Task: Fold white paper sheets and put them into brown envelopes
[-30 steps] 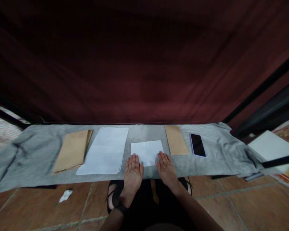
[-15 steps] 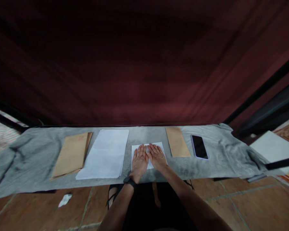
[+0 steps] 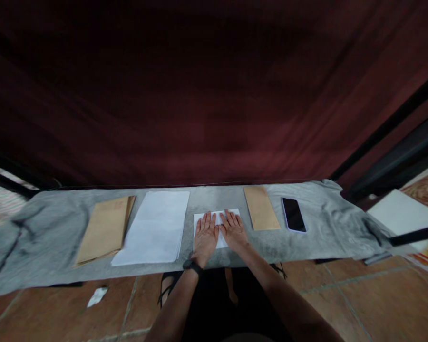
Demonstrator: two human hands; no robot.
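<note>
Sheet (image 3: 221,242): white, flat on the grey cloth (image 3: 207,197), beneath both hands.
Left hand (image 3: 206,237): palm down on left half, fingers pointing away from the body; watch (image 3: 193,267) at wrist.
Right hand (image 3: 234,232): palm down on right half, fingers slightly spread, longest tip at about the far edge.
Grip: both hands laid flat, fingers straight, closed round nothing; thumbs near each other at the middle, cannot tell if touching.
Sheet edges: left edge and far corners show past the fingers; near edge partly visible between the hands, remainder covered.
Left side: narrow strip of cloth, then larger white stack (image 3: 151,228), then brown envelopes (image 3: 103,228) just beside it.
Right side: narrow strip, then single envelope (image 3: 261,209), short gap, phone (image 3: 294,215); wider stretch of rumpled cloth beyond.
Far side: strip of cloth, then dark red curtain (image 3: 214,118).
Near side: narrow strip, then cloth's edge; stack's near edge close to it; tiled floor (image 3: 342,299) below, white scrap (image 3: 97,296) at left.
</note>
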